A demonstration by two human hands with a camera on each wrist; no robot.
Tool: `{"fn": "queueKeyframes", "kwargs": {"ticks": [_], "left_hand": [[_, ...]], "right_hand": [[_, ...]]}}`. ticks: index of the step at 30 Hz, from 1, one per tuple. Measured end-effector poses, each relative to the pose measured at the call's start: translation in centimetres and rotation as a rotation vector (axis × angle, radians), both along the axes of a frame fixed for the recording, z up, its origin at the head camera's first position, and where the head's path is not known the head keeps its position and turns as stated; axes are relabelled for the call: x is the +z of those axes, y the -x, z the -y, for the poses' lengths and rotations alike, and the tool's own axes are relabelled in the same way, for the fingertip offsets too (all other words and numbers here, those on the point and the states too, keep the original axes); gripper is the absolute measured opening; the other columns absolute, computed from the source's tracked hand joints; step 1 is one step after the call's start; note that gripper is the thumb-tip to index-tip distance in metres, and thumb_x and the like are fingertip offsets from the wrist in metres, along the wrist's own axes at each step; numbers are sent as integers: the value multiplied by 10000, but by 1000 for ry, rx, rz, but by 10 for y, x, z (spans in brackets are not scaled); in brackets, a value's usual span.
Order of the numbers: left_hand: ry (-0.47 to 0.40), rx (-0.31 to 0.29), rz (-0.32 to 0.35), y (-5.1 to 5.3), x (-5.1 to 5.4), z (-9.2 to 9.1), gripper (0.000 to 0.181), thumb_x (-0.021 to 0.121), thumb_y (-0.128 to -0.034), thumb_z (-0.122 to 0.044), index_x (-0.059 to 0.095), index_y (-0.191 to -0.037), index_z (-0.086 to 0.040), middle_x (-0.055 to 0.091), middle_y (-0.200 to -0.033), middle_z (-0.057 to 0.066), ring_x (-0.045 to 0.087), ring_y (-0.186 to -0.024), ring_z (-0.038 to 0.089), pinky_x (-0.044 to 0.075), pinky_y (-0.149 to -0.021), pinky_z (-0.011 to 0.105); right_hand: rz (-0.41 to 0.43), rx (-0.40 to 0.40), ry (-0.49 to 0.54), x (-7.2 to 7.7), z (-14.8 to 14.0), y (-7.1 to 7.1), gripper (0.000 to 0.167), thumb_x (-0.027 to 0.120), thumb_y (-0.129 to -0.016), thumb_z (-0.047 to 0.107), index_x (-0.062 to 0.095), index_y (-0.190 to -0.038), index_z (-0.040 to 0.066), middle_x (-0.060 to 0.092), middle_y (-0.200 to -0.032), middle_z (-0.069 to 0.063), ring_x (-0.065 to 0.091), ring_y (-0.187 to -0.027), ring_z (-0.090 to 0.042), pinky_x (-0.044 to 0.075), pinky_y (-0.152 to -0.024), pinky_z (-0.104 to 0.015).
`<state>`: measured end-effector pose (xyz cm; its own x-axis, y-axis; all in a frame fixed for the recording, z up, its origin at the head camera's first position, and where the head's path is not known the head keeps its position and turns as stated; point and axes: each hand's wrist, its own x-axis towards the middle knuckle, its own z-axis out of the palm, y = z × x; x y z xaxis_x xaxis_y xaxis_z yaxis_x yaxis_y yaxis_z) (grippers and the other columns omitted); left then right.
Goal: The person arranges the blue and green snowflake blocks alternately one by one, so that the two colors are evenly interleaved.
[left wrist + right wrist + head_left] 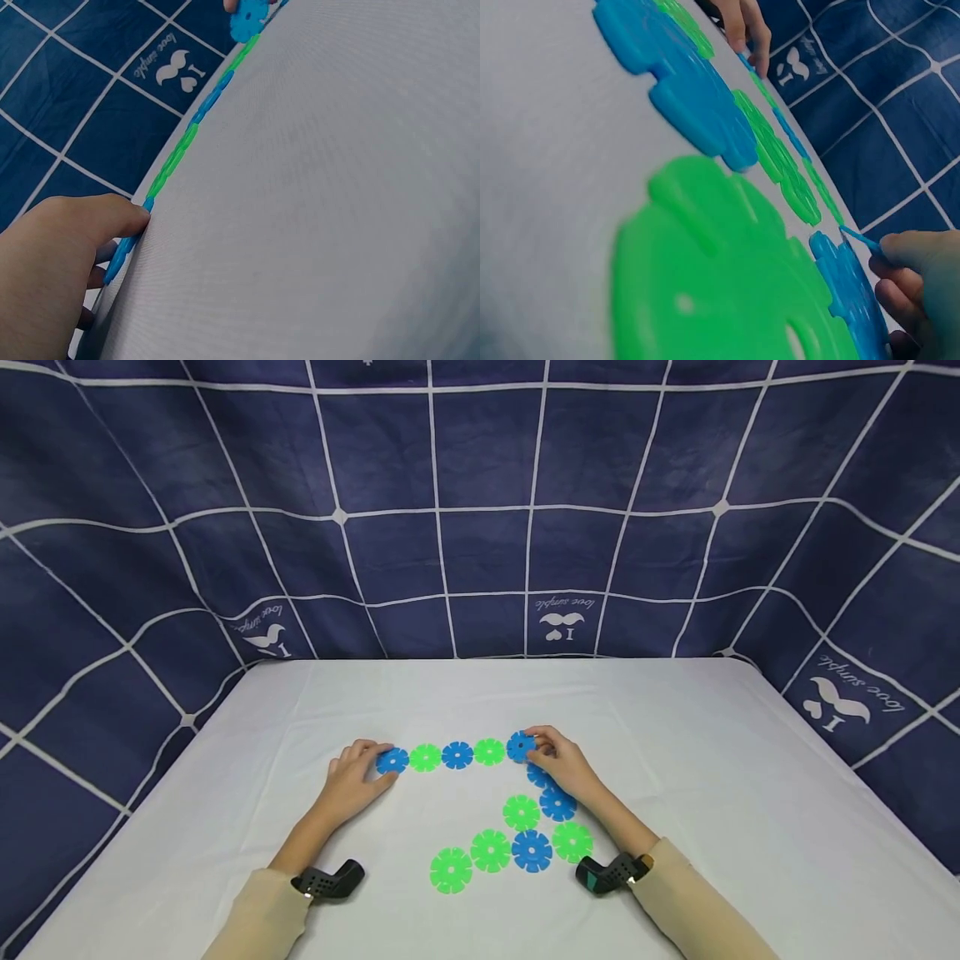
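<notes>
A row of flat notched plastic discs in blue and green lies on the table. My left hand (349,785) holds the blue disc (392,761) at the row's left end, thumb at its near edge and fingers at its far side. A green disc (425,757), a blue disc (457,755) and another green disc (489,752) follow to the right. Beside the last one, my right hand (564,766) pinches a blue disc (519,746) between thumb and fingers. In the right wrist view this pinched blue disc (860,238) is tilted, its far edge touching or close to the row.
Nearer the person lie more discs: a blue disc (558,802), partly covered by none, a green disc (521,812), a blue disc (532,851) and several others. Another blue disc (538,775) is partly hidden under my right hand. A white cloth (675,735) covers the table.
</notes>
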<state>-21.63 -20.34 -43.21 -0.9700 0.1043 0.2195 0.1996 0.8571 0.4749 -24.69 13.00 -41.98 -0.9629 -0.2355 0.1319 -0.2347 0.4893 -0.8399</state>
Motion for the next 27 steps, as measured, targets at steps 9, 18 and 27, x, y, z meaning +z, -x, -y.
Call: {"fn": "queueKeyframes", "kwargs": {"ticks": [9, 18, 27], "left_hand": [[1, 9, 0, 0, 1, -1, 512, 614, -815, -317, 518, -1254, -71, 468, -1236, 184, 410, -1142, 346, 259, -863, 462], [-17, -4, 11, -2, -2, -3, 497, 615, -811, -316, 532, -1241, -81, 477, -1227, 173, 408, -1138, 322, 255, -853, 449], [-7, 8, -1, -1, 0, -2, 501, 619, -813, -304, 525, -1249, -74, 472, -1236, 175, 404, -1145, 322, 259, -847, 442]], "right_hand": [[-93, 19, -149, -7, -2, 2, 311, 604, -863, 176, 573, -1164, 106, 587, -975, -57, 536, -860, -143, 433, -793, -330], [-120, 7, -253, -11, -6, -6, 288, 619, -853, 211, 614, -1126, 120, 518, -939, -32, 450, -834, -124, 385, -780, -312], [-145, 6, -277, -9, -4, -4, 309, 599, -861, 217, 612, -1150, 108, 501, -932, -38, 431, -803, -124, 359, -730, -294]]}}
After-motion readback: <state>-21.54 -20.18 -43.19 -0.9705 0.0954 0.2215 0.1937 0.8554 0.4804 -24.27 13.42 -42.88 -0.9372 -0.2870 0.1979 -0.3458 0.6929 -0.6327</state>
